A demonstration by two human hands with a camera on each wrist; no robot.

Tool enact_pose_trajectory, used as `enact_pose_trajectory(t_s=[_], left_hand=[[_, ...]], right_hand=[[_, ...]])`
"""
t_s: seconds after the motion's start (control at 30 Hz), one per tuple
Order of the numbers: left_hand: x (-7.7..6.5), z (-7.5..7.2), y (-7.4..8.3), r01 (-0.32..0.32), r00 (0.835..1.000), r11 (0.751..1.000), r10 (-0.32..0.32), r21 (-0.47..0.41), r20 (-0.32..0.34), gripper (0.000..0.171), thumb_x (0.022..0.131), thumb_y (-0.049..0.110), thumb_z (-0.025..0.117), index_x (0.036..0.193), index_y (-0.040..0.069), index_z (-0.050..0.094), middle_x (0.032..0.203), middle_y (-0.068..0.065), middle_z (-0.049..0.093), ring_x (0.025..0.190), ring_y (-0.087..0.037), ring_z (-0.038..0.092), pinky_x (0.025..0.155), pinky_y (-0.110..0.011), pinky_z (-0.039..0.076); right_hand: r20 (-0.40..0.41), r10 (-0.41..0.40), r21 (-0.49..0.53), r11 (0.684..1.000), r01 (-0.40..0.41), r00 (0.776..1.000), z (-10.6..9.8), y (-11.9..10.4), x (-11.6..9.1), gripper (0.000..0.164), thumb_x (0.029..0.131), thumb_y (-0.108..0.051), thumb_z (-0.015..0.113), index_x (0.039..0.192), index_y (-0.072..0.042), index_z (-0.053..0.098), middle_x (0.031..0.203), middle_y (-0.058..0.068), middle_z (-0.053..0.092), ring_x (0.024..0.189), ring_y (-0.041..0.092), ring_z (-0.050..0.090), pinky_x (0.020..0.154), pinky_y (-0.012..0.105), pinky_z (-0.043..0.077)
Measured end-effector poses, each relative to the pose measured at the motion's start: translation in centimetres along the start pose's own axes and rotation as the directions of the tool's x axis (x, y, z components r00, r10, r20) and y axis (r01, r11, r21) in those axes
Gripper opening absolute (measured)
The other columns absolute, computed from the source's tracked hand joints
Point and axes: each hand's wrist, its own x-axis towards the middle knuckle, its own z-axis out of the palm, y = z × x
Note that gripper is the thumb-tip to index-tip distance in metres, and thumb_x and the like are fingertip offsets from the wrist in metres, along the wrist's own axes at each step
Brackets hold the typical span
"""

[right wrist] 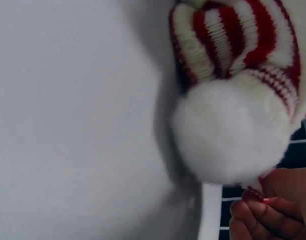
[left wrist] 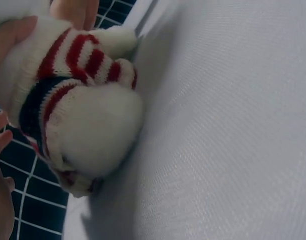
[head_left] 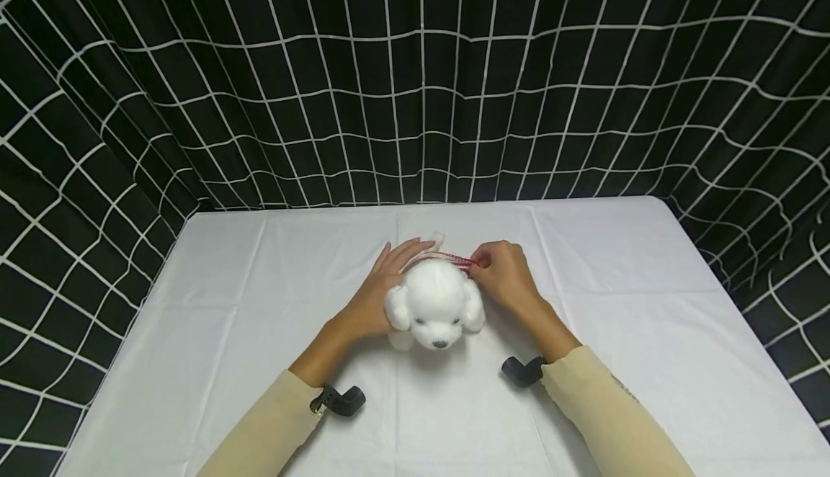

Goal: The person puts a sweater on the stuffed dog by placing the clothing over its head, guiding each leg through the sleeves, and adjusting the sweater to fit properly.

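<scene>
A white plush dog [head_left: 436, 297] stands on the table, its face toward me. It wears a knitted sweater [left wrist: 95, 57] with red and white stripes and a navy band, seen from below in both wrist views. My left hand [head_left: 382, 293] holds the dog's body at its side, the thumb on the white plush and the fingers reaching round behind. With thumb and forefinger, my right hand [head_left: 507, 272] pinches the red-and-white edge of the sweater behind the dog's head. Most of the dog's back is hidden by its head in the head view.
A white cloth [head_left: 311, 261] with fold creases covers the table. Black curtains with a white grid [head_left: 402, 88] hang behind and at both sides. Black wrist mounts [head_left: 346, 400] stick inward from both beige sleeves [head_left: 279, 419].
</scene>
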Motion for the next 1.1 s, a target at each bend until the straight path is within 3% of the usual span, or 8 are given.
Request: enact_pose_trajectory(t_s=[0.2,0.3,0.4,0.53,0.67,0.8,0.93,1.1], left_hand=[[0.0,0.3,0.0,0.03,1.0,0.998,-0.03,-0.059,0.007,0.079,0.067,0.034,0.087,0.139,0.013,0.062,0.16,-0.01,0.037,0.15,-0.03,0.028,0.119,-0.061,0.018],[-0.8,0.3,-0.3,0.126,0.99,0.979,-0.115,-0.158,0.079,0.084,0.066,0.023,0.086,0.145,0.015,0.057,0.162,-0.007,0.032,0.15,-0.027,0.027,0.118,-0.054,0.027],[-2.1,-0.1,-0.8,0.247,0.965,0.944,-0.22,-0.216,0.142,0.091,0.067,0.019,0.086,0.151,0.018,0.05,0.165,-0.004,0.027,0.152,-0.025,0.022,0.117,-0.058,0.025],[-3.7,-0.8,-1.8,0.318,0.947,0.915,-0.292,-0.248,0.136,0.066,0.093,0.022,0.069,0.154,0.015,0.044,0.165,-0.011,0.026,0.153,-0.031,0.019,0.118,-0.063,0.019],[-3.8,-1.2,-2.5,0.341,0.94,0.906,-0.331,-0.252,0.084,0.044,0.107,0.017,0.049,0.15,0.012,0.05,0.158,-0.017,0.037,0.148,-0.035,0.032,0.116,-0.061,0.028],[-2.8,-0.7,-2.8,0.357,0.933,0.914,-0.341,-0.192,0.113,0.053,0.098,0.01,0.06,0.15,0.017,0.051,0.142,-0.011,0.052,0.128,-0.027,0.052,0.103,-0.05,0.046],[-1.9,-0.1,-3.0,0.372,0.923,0.917,-0.349,-0.143,0.164,0.067,0.091,0.012,0.066,0.154,0.027,0.045,0.12,-0.004,0.06,0.107,-0.019,0.056,0.092,-0.042,0.048],[-1.6,0.0,-3.0,0.398,0.916,0.902,-0.38,-0.165,0.132,0.068,0.089,0.01,0.07,0.152,0.028,0.049,0.137,-0.003,0.063,0.126,-0.019,0.055,0.107,-0.045,0.044]], right_hand=[[0.075,0.004,-0.013,1.0,-0.003,0.997,0.4,0.6,0.2,0.004,0.086,-0.006,0.074,0.087,-0.003,0.077,0.071,0.004,0.07,0.068,0.019,0.063,0.063,0.033,0.049],[0.124,-0.03,0.046,0.999,0.024,0.992,0.2,0.9,-0.1,0.007,0.09,-0.007,0.073,0.094,-0.003,0.077,0.077,0.004,0.072,0.072,0.019,0.065,0.066,0.034,0.052],[0.082,-0.097,0.132,0.988,0.086,0.992,-0.1,1.0,-0.5,0.014,0.089,-0.002,0.073,0.103,-0.003,0.075,0.089,0.008,0.074,0.079,0.022,0.068,0.072,0.036,0.055],[-0.019,-0.176,0.176,0.968,0.177,0.984,-0.2,1.0,-0.8,0.021,0.086,0.005,0.074,0.103,-0.006,0.078,0.102,0.009,0.074,0.09,0.025,0.068,0.071,0.037,0.058],[0.006,-0.227,0.128,0.966,0.224,0.974,0.1,1.0,-0.9,0.021,0.089,0.005,0.071,0.104,-0.006,0.08,0.106,0.008,0.072,0.097,0.026,0.067,0.071,0.037,0.057],[0.129,-0.244,0.045,0.97,0.24,0.961,0.4,0.9,-1.0,0.027,0.092,-0.004,0.071,0.118,-0.008,0.076,0.11,0.008,0.071,0.1,0.026,0.067,0.081,0.043,0.056],[0.221,-0.184,-0.007,0.982,0.19,0.958,0.6,0.7,-1.2,0.021,0.094,-0.016,0.069,0.113,-0.008,0.074,0.101,0.006,0.071,0.096,0.026,0.068,0.086,0.047,0.055],[0.233,-0.156,0.019,0.988,0.156,0.96,0.8,0.3,-1.6,0.026,0.096,-0.017,0.066,0.12,-0.007,0.072,0.11,0.009,0.074,0.106,0.029,0.069,0.093,0.048,0.054]])
